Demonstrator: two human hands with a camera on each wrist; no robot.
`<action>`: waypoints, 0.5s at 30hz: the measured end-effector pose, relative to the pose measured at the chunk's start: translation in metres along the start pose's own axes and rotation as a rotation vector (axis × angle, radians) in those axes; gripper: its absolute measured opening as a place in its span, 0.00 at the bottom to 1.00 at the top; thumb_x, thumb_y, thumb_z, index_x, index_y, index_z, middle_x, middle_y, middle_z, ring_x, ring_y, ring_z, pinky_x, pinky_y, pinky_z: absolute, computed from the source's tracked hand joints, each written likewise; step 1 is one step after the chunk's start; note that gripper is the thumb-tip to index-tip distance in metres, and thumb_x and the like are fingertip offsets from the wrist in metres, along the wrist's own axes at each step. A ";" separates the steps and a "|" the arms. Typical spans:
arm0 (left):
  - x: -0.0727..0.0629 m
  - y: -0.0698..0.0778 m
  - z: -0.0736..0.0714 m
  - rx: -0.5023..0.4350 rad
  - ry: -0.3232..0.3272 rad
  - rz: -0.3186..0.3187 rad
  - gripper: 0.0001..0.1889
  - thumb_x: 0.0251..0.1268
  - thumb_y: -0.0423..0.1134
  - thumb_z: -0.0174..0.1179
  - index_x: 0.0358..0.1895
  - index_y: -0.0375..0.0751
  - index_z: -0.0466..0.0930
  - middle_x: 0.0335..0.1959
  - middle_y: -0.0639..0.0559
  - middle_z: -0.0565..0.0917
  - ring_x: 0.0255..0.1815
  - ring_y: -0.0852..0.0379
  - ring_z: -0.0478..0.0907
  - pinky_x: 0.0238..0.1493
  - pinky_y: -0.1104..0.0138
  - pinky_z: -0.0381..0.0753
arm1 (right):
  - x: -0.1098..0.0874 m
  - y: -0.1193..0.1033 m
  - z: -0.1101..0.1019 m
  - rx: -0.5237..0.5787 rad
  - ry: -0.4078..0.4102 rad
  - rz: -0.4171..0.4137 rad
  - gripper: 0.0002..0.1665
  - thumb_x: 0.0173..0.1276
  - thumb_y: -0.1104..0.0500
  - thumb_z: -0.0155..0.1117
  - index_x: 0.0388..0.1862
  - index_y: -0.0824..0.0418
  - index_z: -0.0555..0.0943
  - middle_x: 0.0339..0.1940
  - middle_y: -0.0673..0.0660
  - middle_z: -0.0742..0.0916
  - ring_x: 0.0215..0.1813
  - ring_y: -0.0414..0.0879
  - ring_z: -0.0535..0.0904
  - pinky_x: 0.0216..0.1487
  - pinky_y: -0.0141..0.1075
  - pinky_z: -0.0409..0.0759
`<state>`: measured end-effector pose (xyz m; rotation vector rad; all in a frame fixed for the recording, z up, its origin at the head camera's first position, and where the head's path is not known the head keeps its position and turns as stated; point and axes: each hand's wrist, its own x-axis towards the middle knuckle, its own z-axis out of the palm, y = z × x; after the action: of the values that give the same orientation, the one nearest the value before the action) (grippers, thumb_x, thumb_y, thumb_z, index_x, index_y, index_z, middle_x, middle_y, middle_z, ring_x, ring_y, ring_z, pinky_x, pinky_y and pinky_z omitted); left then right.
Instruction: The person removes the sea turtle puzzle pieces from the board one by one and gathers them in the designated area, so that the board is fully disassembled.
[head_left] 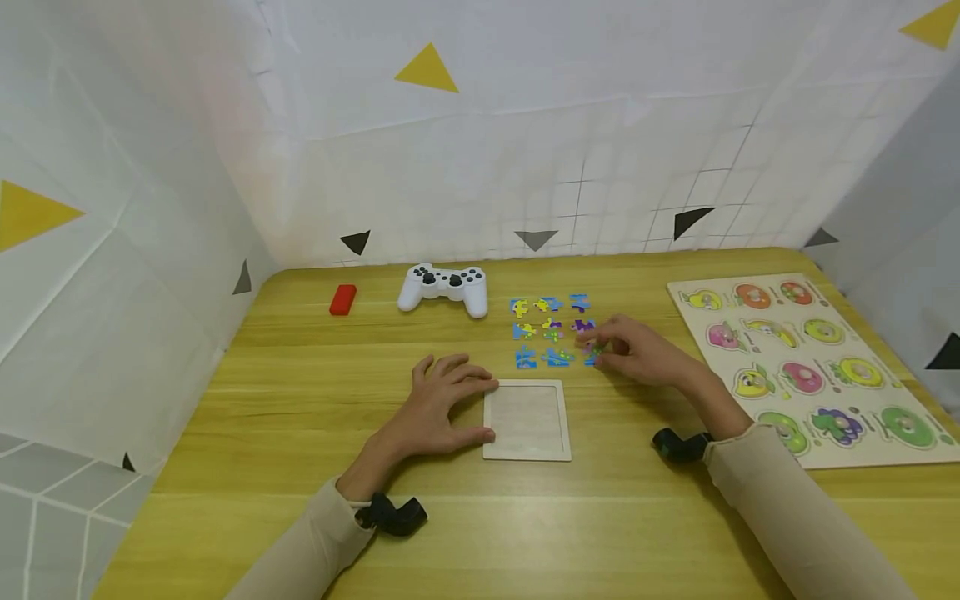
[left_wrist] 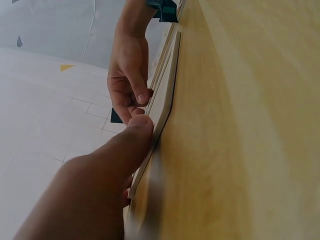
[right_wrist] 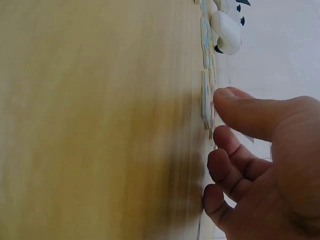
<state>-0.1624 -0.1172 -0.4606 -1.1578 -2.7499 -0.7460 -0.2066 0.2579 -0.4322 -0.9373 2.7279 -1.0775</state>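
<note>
My left hand [head_left: 442, 406] lies at the left side of a square wooden puzzle tray [head_left: 527, 456], thumb on its left edge and index finger at the upper left corner. In the left wrist view the thumb [left_wrist: 137, 127] touches the tray's rim [left_wrist: 172, 82]. Beyond the tray, several colourful jigsaw pieces [head_left: 557, 357] are spread in rows. My right hand [head_left: 637, 350] is at the right end of these rows, its bent fingers partly hiding a piece. Thumb and fingers stand apart in the right wrist view, next to the piece [right_wrist: 205, 100] on the table.
A white game controller [head_left: 444, 287] lies at the back of the wooden table [head_left: 300, 433], with a red block [head_left: 342, 300] to its left. On the right is a large fruit peg board [head_left: 765, 358]. White cloth walls [head_left: 487, 167] stand behind and beside the table.
</note>
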 end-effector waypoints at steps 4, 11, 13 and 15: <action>0.001 -0.001 0.002 -0.002 0.000 0.002 0.34 0.59 0.66 0.66 0.68 0.58 0.78 0.66 0.59 0.78 0.79 0.42 0.61 0.74 0.32 0.41 | -0.003 0.000 -0.001 0.010 0.044 -0.007 0.24 0.69 0.69 0.66 0.64 0.66 0.80 0.45 0.63 0.82 0.35 0.44 0.72 0.37 0.32 0.74; -0.004 -0.006 0.001 -0.054 0.000 -0.025 0.29 0.65 0.62 0.61 0.69 0.63 0.77 0.69 0.59 0.77 0.79 0.44 0.60 0.74 0.34 0.39 | -0.012 -0.006 -0.001 0.000 0.127 0.072 0.24 0.75 0.62 0.62 0.68 0.65 0.77 0.55 0.67 0.83 0.47 0.55 0.80 0.47 0.44 0.80; -0.006 -0.007 0.000 -0.091 0.001 -0.036 0.29 0.67 0.60 0.60 0.70 0.62 0.76 0.71 0.58 0.75 0.79 0.44 0.60 0.74 0.34 0.39 | -0.016 -0.007 -0.001 -0.013 0.166 0.098 0.26 0.76 0.60 0.62 0.70 0.66 0.75 0.61 0.68 0.82 0.54 0.61 0.79 0.54 0.54 0.78; -0.008 -0.009 -0.002 -0.118 -0.002 -0.051 0.29 0.69 0.59 0.59 0.72 0.60 0.74 0.74 0.57 0.73 0.80 0.43 0.58 0.74 0.35 0.39 | -0.020 -0.008 -0.002 -0.022 0.211 0.118 0.30 0.76 0.58 0.63 0.72 0.66 0.72 0.66 0.68 0.79 0.63 0.66 0.75 0.60 0.63 0.73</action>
<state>-0.1627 -0.1288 -0.4639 -1.1121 -2.7800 -0.9246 -0.1866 0.2657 -0.4289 -0.6902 2.9245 -1.1889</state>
